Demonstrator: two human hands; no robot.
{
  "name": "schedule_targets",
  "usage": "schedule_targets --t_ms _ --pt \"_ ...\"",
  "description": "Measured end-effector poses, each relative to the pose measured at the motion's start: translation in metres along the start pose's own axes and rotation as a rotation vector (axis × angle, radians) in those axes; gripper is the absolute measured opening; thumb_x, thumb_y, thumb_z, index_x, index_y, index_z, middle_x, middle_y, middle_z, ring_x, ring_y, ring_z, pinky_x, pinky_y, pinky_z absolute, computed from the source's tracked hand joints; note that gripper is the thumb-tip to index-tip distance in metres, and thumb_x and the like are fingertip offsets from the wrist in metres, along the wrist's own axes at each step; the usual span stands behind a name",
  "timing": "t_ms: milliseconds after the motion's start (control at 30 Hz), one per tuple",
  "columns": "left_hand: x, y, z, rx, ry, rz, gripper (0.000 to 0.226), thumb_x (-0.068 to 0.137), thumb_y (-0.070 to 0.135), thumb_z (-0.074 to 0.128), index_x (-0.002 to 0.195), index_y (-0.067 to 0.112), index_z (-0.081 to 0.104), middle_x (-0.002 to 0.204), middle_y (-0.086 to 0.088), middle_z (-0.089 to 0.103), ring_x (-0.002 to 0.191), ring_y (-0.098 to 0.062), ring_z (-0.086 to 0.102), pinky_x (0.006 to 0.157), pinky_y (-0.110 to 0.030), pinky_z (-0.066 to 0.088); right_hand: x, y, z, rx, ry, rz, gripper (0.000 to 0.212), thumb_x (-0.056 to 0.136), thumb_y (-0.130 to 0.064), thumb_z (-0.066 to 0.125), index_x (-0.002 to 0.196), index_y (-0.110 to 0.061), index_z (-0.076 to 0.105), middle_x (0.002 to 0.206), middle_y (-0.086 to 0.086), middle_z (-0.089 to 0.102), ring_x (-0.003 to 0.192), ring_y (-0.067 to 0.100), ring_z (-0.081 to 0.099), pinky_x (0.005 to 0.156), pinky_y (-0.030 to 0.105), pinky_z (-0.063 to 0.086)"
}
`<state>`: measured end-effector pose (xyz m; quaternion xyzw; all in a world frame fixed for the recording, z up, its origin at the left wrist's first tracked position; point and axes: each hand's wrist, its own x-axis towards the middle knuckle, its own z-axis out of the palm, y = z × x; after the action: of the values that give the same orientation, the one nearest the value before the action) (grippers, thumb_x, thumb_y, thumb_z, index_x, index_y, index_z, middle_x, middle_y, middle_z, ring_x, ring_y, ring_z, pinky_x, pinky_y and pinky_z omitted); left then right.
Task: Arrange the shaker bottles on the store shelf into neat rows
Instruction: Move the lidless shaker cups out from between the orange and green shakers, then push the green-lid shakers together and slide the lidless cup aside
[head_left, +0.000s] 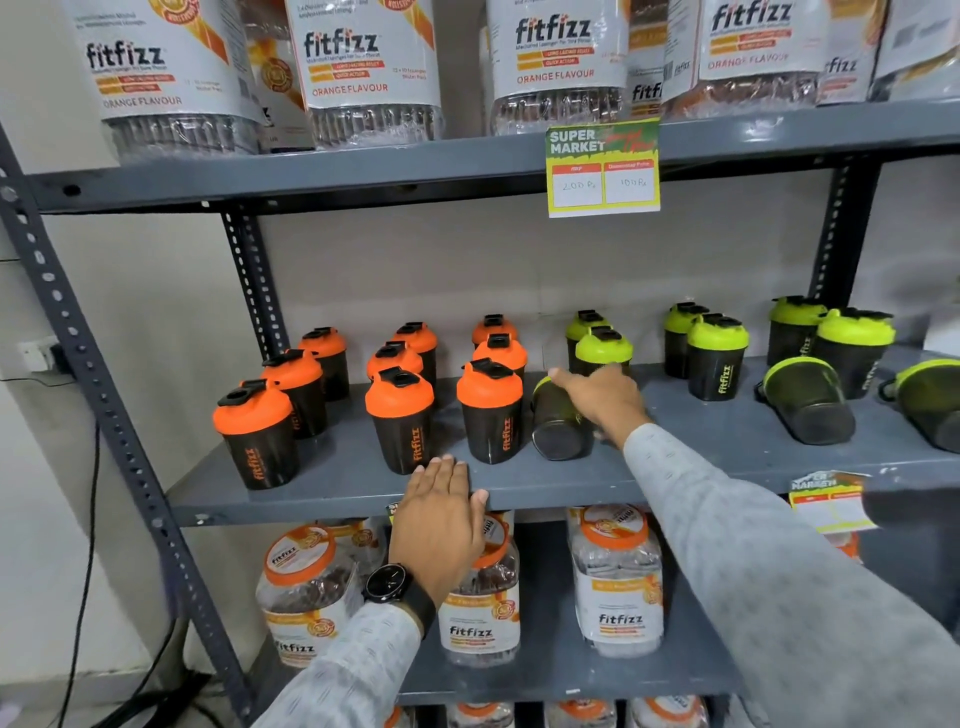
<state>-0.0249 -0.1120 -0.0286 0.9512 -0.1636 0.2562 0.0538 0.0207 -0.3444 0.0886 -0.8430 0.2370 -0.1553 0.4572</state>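
Left hand nearest the lens, flat on the middle shelf lip, holding nothing; right hand reaching onto a toppled green shaker.
Landmark: the middle shelf. On its left half, nine orange-lidded shakers stand upright in three files. On its right half, six green-lidded shakers stand upright in pairs towards the back, while two more fallen shakers lie on their sides nearer the front, the far one cut off by the frame. Right hand lies spread over the toppled shaker, fingers loosely extended; whether it has closed a grip cannot be told. Risks, judged: the round body may roll off the front lip if nudged rather than grasped; the sleeve may knock the upright orange shaker just beside it, toppling its file.
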Motion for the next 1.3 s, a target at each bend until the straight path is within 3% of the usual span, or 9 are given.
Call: schedule_targets --t_ms 67,133,300,400,567,667,800,1067,1300 --pt "0.0 0.0 -0.001 0.0 -0.001 -0.003 0.068 0.101 0.047 0.02 0.142 0.007 0.055 0.146 -0.015 0.057 0.138 -0.029 0.051 0.121 -0.044 0.031 0.009 0.009 0.005 0.18 -0.194 0.137 0.099 0.062 -0.074 0.08 0.136 -0.013 0.055 0.122 0.013 0.067 0.097 0.034 0.072 0.061 0.039 0.063" --pt "0.0 0.0 -0.001 0.0 0.001 -0.004 0.068 0.101 0.048 0.019 0.144 0.008 0.053 0.148 -0.014 0.056 0.139 -0.029 0.049 0.122 -0.043 0.029 0.011 0.01 0.008 0.307 -0.301 0.2 0.088 0.065 -0.06 0.089 0.132 -0.013 0.057 0.111 0.013 0.072 0.08 0.03 0.075 0.046 0.035 0.059" --pt "0.0 0.0 0.0 -0.002 0.006 -0.01 0.065 0.102 0.048 0.023 0.142 0.008 0.055 0.147 -0.014 0.057 0.138 -0.028 0.051 0.121 -0.042 0.028 0.005 0.003 0.001 0.383 -0.425 0.242 0.061 0.075 -0.034 0.09 0.122 -0.011 0.058 0.107 0.02 0.071 0.079 0.034 0.075 0.05 0.042 0.061" --pt "-0.001 0.0 0.001 -0.006 0.008 -0.015 0.061 0.102 0.046 0.029 0.14 0.008 0.057 0.144 -0.014 0.059 0.136 -0.029 0.053 0.12 -0.043 0.029 0.001 0.003 -0.004 0.364 -0.322 0.137 0.052 0.073 -0.037 0.09 0.107 -0.012 0.06 0.101 0.018 0.071 0.077 0.033 0.074 0.048 0.041 0.061" --pt "-0.001 0.002 0.002 0.0 0.012 -0.024 0.058 0.102 0.044 0.032 0.139 0.007 0.058 0.142 -0.015 0.06 0.134 -0.03 0.054 0.119 -0.044 0.03 -0.007 0.009 -0.023 0.231 0.074 -0.157 0.081 0.053 -0.066 0.086 0.114 -0.024 0.052 0.113 0.004 0.069 0.099 0.028 0.069 0.067 0.041 0.063" --pt "-0.001 0.002 0.004 -0.005 0.018 -0.031 0.06 0.102 0.045 0.029 0.138 0.007 0.059 0.142 -0.016 0.061 0.134 -0.031 0.055 0.119 -0.045 0.03 -0.016 0.02 -0.032 0.116 0.302 -0.338 0.083 0.062 -0.061 0.088 0.119 -0.018 0.044 0.122 0.011 0.064 0.112 0.035 0.062 0.088 0.043 0.051" --pt "-0.001 0.002 0.006 -0.009 0.041 -0.024 0.06 0.102 0.045 0.028 0.138 0.006 0.059 0.142 -0.016 0.06 0.134 -0.031 0.055 0.119 -0.046 0.032 -0.026 0.037 -0.026 0.003 0.444 -0.394 0.089 0.063 -0.057 0.092 0.125 -0.014 0.043 0.127 0.016 0.058 0.11 0.045 0.062 0.085 0.049 0.051" --pt "-0.002 0.001 0.008 -0.023 0.071 -0.025 0.059 0.103 0.046 0.028 0.141 0.008 0.055 0.146 -0.014 0.057 0.138 -0.03 0.05 0.122 -0.046 0.029 -0.033 0.058 -0.004 -0.171 0.513 -0.386 0.09 0.061 -0.059 0.092 0.122 -0.015 0.042 0.116 0.013 0.054 0.098 0.046 0.067 0.068 0.047 0.054" --pt "-0.002 0.001 0.011 -0.086 0.1 -0.025 0.061 0.102 0.046 0.029 0.142 0.007 0.054 0.147 -0.015 0.057 0.139 -0.029 0.05 0.123 -0.046 0.026 -0.036 0.056 -0.006 -0.186 0.483 -0.344 0.108 0.059 -0.07 0.088 0.137 -0.014 0.037 0.127 0.016 0.053 0.113 0.045 0.062 0.076 0.051 0.056"
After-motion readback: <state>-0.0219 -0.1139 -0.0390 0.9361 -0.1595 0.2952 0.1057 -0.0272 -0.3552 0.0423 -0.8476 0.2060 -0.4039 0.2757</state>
